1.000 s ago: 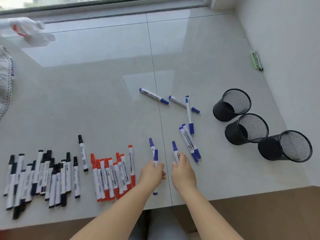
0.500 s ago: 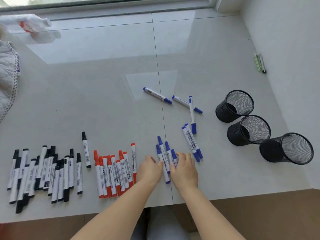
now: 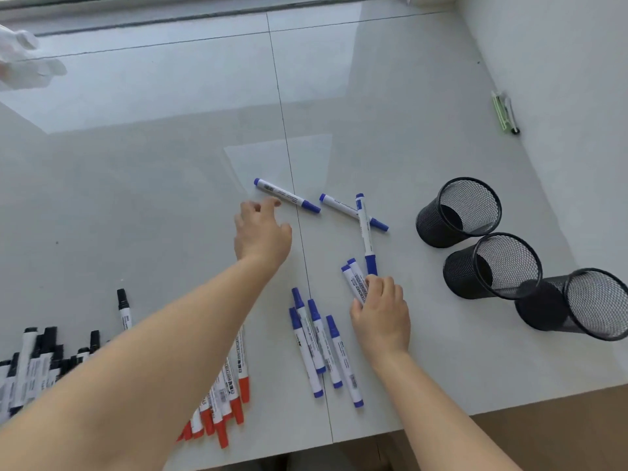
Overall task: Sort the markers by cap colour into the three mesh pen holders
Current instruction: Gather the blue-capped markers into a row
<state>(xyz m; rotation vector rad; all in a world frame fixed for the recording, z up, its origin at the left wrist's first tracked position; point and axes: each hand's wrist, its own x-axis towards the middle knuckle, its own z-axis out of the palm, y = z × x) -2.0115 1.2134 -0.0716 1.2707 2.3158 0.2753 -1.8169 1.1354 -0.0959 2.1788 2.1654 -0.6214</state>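
Left hand (image 3: 261, 232) reaches out over the middle of the tabletop (image 3: 170, 185), fingers loosely spread and holding nothing, fingertips just short of a lone blue marker (image 3: 287, 196) lying aslant. Right hand (image 3: 380, 312) rests on a pair of blue markers (image 3: 353, 283), fingers curled over their barrels; whether it grips them I cannot tell. Two crossed blue markers (image 3: 362, 215) lie beyond, near the holders. Four blue markers (image 3: 321, 345) lie side by side close to the near edge, between the forearms. Red markers (image 3: 234, 392) cluster at that edge, partly under the left arm; black markers (image 3: 37, 358) crowd the near-left corner. Three mesh pen holders (image 3: 492, 266) stand in a slanting row by the right edge, close together. Far half of the tabletop lies open. A green pen (image 3: 503, 112) sits near the wall.
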